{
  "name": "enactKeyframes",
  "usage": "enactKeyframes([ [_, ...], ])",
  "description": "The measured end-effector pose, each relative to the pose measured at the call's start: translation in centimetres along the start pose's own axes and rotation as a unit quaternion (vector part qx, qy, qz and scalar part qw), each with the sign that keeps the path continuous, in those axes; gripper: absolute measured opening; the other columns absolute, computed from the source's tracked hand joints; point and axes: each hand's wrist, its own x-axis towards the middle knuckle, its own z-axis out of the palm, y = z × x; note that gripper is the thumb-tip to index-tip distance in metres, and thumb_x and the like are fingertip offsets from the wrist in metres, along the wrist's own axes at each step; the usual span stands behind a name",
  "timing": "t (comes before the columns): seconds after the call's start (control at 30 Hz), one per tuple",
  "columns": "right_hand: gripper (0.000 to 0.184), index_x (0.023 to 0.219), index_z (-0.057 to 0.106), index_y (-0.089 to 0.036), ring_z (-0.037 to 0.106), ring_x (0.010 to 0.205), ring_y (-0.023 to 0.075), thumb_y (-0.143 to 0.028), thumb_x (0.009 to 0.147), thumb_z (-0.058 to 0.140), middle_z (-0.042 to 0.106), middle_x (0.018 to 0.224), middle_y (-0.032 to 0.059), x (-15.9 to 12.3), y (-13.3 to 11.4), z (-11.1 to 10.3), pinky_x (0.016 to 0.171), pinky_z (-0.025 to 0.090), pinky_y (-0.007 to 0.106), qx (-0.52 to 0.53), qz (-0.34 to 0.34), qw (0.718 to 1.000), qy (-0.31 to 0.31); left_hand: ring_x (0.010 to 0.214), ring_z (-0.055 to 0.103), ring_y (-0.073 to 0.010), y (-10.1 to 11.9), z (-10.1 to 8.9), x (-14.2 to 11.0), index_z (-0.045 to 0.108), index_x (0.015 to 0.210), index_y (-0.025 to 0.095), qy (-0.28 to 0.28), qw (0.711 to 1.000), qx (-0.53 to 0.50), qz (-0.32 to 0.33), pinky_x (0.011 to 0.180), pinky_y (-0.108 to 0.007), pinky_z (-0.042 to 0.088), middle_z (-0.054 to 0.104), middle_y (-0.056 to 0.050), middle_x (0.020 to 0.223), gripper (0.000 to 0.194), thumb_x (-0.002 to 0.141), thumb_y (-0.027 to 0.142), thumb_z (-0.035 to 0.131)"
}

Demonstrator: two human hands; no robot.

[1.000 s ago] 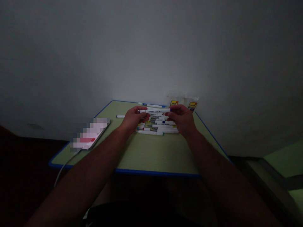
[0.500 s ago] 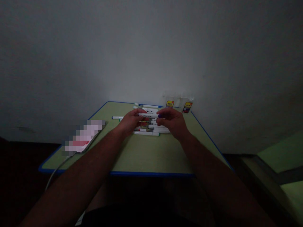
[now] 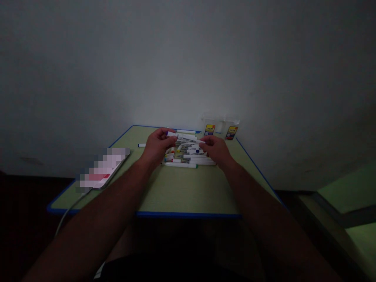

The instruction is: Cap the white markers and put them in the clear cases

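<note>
A white marker with a purple end (image 3: pixel 172 134) is pinched in my left hand (image 3: pixel 158 144), the purple end pointing left. My right hand (image 3: pixel 215 148) grips a slim white piece (image 3: pixel 200 141) in line with it; I cannot tell whether the two are one marker or a body and its separated cap. Both hands are just above a pile of white markers (image 3: pixel 202 160) with coloured ends. Along the pile's near side lies a white marker with a green end (image 3: pixel 182 165). Another, blue-tipped marker (image 3: pixel 141 145) sticks out left of my left hand.
Two clear plastic cases with yellow labels (image 3: pixel 209 129) (image 3: pixel 232 132) stand at the back right against the wall (image 3: pixel 188 70). On the left of the blue-edged table (image 3: pixel 188 196) lies a phone-like device (image 3: pixel 104 168), partly blurred out, with a cable (image 3: pixel 69 209) running off the edge.
The purple end, beside my right hand before, is now at my left hand, on the left. My left hand has shifted slightly left and up, uncovering more of the pile.
</note>
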Motion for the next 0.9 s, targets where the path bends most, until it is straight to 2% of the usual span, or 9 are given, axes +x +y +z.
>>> enactKeyframes([
  [0.2, 0.017, 0.098, 0.076, -0.018, 0.064, 0.066, 0.0137, -0.021, 0.082, 0.072, 0.073, 0.081, 0.0036, 0.0, 0.6, 0.3, 0.067, 0.052, 0.029, -0.098, -0.022, 0.994, -0.034, 0.06, 0.063, -0.0113, -0.3, 0.3, -0.5, 0.073, 0.084, 0.016, -0.069, 0.998, 0.01, 0.011, 0.059, -0.024, 0.054, 0.068, 0.001, 0.07, 0.033, 0.055, 0.019, 0.089],
  [0.3, 0.019, 0.102, 0.076, -0.017, 0.064, 0.065, 0.014, -0.02, 0.085, 0.069, 0.073, 0.078, 0.0032, -0.2, 0.5, 0.3, 0.069, 0.053, 0.03, -0.121, -0.024, 0.991, -0.049, 0.063, 0.064, -0.0115, -0.8, 0.3, -0.6, 0.076, 0.084, 0.017, -0.101, 0.994, 0.025, 0.017, 0.062, -0.025, 0.056, 0.068, 0.001, 0.072, 0.031, 0.057, 0.016, 0.089],
  [0.4, 0.02, 0.103, 0.076, -0.018, 0.064, 0.066, 0.0141, -0.019, 0.085, 0.069, 0.074, 0.08, 0.0031, -0.2, 0.6, 0.3, 0.069, 0.053, 0.03, -0.122, -0.024, 0.991, -0.057, 0.064, 0.064, -0.0128, -0.9, 0.3, -0.8, 0.077, 0.084, 0.02, -0.121, 0.991, 0.051, 0.008, 0.058, -0.024, 0.055, 0.068, 0.0, 0.073, 0.03, 0.057, 0.016, 0.09],
  [0.6, 0.019, 0.101, 0.076, -0.019, 0.064, 0.066, 0.0133, -0.018, 0.084, 0.068, 0.076, 0.086, 0.0041, -0.1, 1.0, 0.4, 0.068, 0.053, 0.029, -0.11, -0.024, 0.992, -0.061, 0.063, 0.063, -0.0131, -0.6, 0.4, -1.0, 0.078, 0.085, 0.021, -0.118, 0.991, 0.062, 0.002, 0.054, -0.024, 0.053, 0.066, 0.0, 0.071, 0.028, 0.06, 0.015, 0.09],
  [0.73, 0.017, 0.099, 0.076, -0.019, 0.064, 0.065, 0.0139, -0.019, 0.084, 0.069, 0.074, 0.079, 0.0027, -0.1, 1.0, 0.3, 0.069, 0.053, 0.03, -0.118, -0.025, 0.991, -0.052, 0.06, 0.06, -0.01, -0.7, 0.4, -0.8, 0.078, 0.084, 0.018, -0.088, 0.995, 0.049, 0.014, 0.056, -0.022, 0.053, 0.063, 0.002, 0.07, 0.027, 0.06, 0.012, 0.088],
  [0.9, 0.015, 0.098, 0.076, -0.019, 0.065, 0.067, 0.0146, -0.021, 0.084, 0.07, 0.074, 0.077, 0.0026, -0.2, 0.9, 0.3, 0.071, 0.053, 0.031, -0.139, -0.036, 0.988, -0.051, 0.064, 0.063, -0.0108, -1.0, 0.2, -0.5, 0.077, 0.087, 0.018, -0.079, 0.995, 0.045, 0.036, 0.062, -0.023, 0.054, 0.066, 0.001, 0.072, 0.028, 0.062, 0.015, 0.088],
])
